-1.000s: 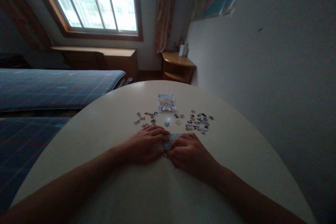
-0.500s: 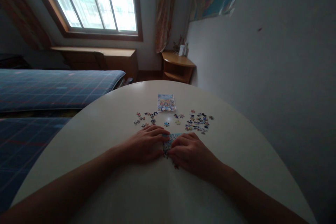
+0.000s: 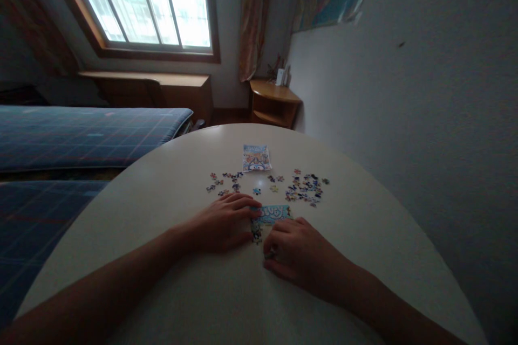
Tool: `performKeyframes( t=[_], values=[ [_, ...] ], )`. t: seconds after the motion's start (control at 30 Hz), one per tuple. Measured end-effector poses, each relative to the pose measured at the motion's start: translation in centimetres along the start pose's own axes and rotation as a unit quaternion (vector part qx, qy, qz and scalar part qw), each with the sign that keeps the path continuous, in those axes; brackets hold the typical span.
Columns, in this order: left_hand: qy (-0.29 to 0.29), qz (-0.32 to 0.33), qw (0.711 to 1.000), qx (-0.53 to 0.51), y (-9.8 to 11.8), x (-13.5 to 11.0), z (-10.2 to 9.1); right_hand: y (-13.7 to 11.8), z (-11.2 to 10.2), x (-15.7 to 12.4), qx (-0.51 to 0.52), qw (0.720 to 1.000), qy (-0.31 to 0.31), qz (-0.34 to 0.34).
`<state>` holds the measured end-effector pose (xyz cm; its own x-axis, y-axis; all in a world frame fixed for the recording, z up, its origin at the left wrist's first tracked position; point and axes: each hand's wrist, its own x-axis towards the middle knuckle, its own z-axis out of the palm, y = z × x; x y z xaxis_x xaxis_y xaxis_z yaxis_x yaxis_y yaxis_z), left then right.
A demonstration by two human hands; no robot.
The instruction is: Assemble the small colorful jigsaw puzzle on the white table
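Left of the joined puzzle strip (image 3: 272,214), the left hand (image 3: 220,223) lies flat and wide on the counter (image 3: 170,188), fingertips pinning the strip's end. Just nearer than the strip, the right hand (image 3: 297,253) is curled narrow; I cannot tell whether it holds a piece. Fitting seems to be the step in hand, and it calls for matching tabs along the strip's near edge. Loose pieces (image 3: 305,188) lie beyond the strip, rightward.

The near half of the desk (image 3: 243,302) is bare except for two forearms crossing it, and wide bare margins run along its left and right edges. Toward the far edge a thin scatter of puzzle pieces (image 3: 224,181) and a denser heap (image 3: 305,190) form a broken band, with a picture card (image 3: 256,158) behind them. A joined strip (image 3: 270,214) lies between the left hand (image 3: 224,223) and right hand (image 3: 297,250). The wall (image 3: 404,118) stands close beside the right edge.
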<state>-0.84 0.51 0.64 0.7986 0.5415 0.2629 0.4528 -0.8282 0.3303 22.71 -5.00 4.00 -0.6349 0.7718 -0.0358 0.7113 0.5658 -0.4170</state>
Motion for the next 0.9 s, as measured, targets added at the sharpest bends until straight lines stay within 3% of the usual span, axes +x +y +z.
performKeyframes(
  t=[0.4,0.9],
  values=[
    [-0.007,-0.009,1.0,-0.004,0.0,0.0,-0.1,0.9,-0.6,-0.3,0.033,0.999,-0.034,0.017],
    [0.005,-0.009,1.0,-0.014,0.3,0.2,0.0,0.0,1.4,0.8,0.044,0.996,0.073,0.034]
  ],
)
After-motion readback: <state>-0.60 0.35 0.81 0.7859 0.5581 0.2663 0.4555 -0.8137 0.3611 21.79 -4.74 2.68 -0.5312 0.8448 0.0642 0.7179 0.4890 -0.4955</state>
